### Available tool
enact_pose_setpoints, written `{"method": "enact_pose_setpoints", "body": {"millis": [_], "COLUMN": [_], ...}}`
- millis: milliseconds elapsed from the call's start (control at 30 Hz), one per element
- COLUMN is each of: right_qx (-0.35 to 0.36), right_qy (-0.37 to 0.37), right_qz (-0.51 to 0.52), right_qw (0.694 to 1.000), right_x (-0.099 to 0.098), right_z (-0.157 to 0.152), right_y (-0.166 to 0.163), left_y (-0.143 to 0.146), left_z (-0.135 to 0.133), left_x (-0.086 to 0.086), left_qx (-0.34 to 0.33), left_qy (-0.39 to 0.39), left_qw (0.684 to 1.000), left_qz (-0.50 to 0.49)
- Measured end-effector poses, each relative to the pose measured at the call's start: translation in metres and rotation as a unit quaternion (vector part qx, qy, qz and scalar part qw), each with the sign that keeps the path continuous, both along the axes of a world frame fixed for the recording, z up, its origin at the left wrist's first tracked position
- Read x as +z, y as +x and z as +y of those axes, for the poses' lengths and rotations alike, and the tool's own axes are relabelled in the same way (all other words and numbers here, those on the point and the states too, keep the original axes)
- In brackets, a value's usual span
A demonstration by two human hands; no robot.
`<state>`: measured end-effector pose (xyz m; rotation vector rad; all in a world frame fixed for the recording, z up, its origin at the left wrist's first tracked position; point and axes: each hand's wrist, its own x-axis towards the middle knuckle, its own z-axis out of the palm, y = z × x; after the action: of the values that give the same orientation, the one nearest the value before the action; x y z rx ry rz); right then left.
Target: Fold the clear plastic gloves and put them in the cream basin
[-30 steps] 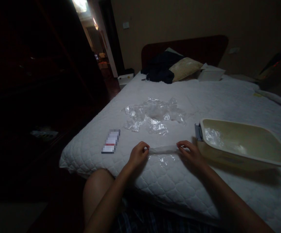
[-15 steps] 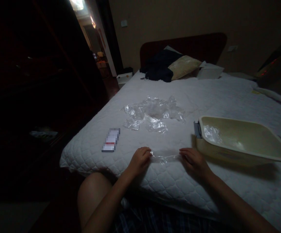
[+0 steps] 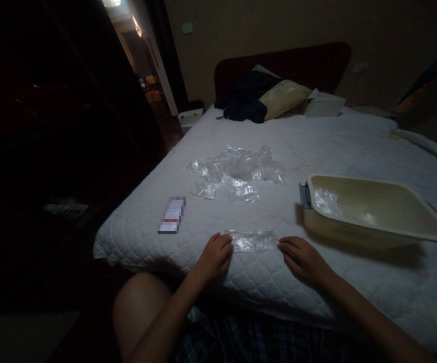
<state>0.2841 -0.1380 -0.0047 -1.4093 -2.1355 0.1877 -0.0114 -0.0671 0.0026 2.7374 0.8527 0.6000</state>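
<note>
A clear plastic bag (image 3: 252, 240), folded into a narrow strip, lies crosswise near the front edge of the bed. My left hand (image 3: 215, 256) has its bent fingers closed on the strip's left end. At the right end, my right hand (image 3: 304, 259) pinches the corner between thumb and fingertips. Several crumpled clear plastic bags (image 3: 237, 171) lie spread on the quilt beyond my hands. A cream plastic bin (image 3: 358, 229) with a grey handle clip stands to the right, with some clear plastic inside it.
A phone-like object (image 3: 172, 216), its surface pixelated, lies on the white quilted bed cover (image 3: 135, 237) to the left. Dark cloth (image 3: 246, 98), a beige pillow (image 3: 287, 98) and a white box (image 3: 324, 106) sit by the headboard (image 3: 316, 60).
The plastic strip has gone from being held taut and folded over to lying flatter and wider on the bed. My right hand has shifted slightly down and right. The view has moved a little.
</note>
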Motion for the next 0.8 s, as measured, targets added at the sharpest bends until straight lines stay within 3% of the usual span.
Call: {"method": "enact_pose_setpoints", "body": {"millis": [200, 300, 400, 600, 800], "right_qx": [-0.041, -0.077, -0.075, 0.047, 0.047], "right_qy": [-0.030, -0.004, 0.031, 0.018, -0.025], "right_qz": [0.039, 0.035, -0.004, -0.098, -0.184], "right_qw": [0.998, 0.996, 0.997, 0.994, 0.982], "right_x": [0.012, 0.017, 0.022, 0.016, -0.001], "right_z": [0.003, 0.006, 0.007, 0.012, 0.013], "right_y": [-0.009, -0.015, -0.031, -0.074, -0.063], "left_y": [0.003, 0.006, 0.012, 0.028, 0.023], "left_z": [0.005, 0.004, -0.001, -0.009, -0.002], "left_x": [-0.005, -0.006, -0.005, -0.011, -0.019], "left_qx": [0.035, 0.063, 0.046, 0.021, 0.043], "left_qy": [-0.009, 0.010, 0.027, 0.070, 0.100], "left_qw": [0.995, 0.992, 0.996, 0.997, 0.988], "left_qz": [-0.090, -0.111, -0.075, 0.040, 0.107]}}
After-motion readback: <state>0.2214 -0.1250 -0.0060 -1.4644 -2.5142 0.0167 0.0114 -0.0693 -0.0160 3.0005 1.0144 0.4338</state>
